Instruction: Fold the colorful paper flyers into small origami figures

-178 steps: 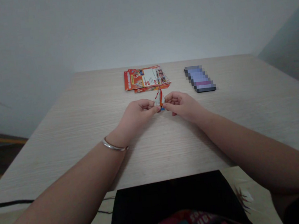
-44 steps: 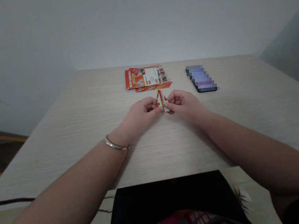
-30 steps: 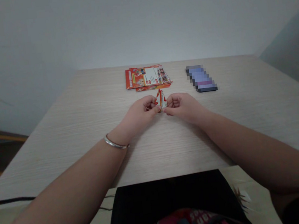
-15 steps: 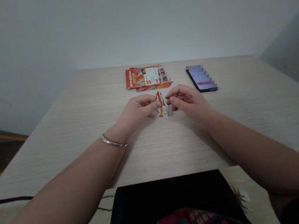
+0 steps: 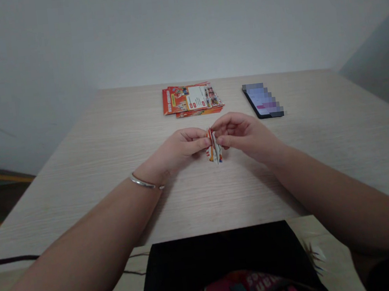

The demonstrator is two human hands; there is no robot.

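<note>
A small folded piece of printed paper [image 5: 215, 152], white with red and orange, is held upright just above the table. My left hand [image 5: 184, 149] is closed on its left side, with thumb and forefinger pinching it. From the right, my right hand [image 5: 243, 133] pinches its other edge between thumb and fingers. The fingertips behind the paper are partly hidden. A silver bangle [image 5: 142, 181] sits on my left wrist. Just beyond my hands lies a stack of red printed leaflets [image 5: 193, 99].
A phone [image 5: 262, 101] with its screen lit lies at the back right of the pale wooden table [image 5: 96, 174]. White wall [image 5: 203, 29] rises behind the table. A black surface [image 5: 223, 253] is at the near edge, and a dark cable [image 5: 12, 260] runs at the lower left.
My right hand has closed onto the paper's right edge; before, its fingers were beside it. The folded paper has come slightly lower and nearer to me.
</note>
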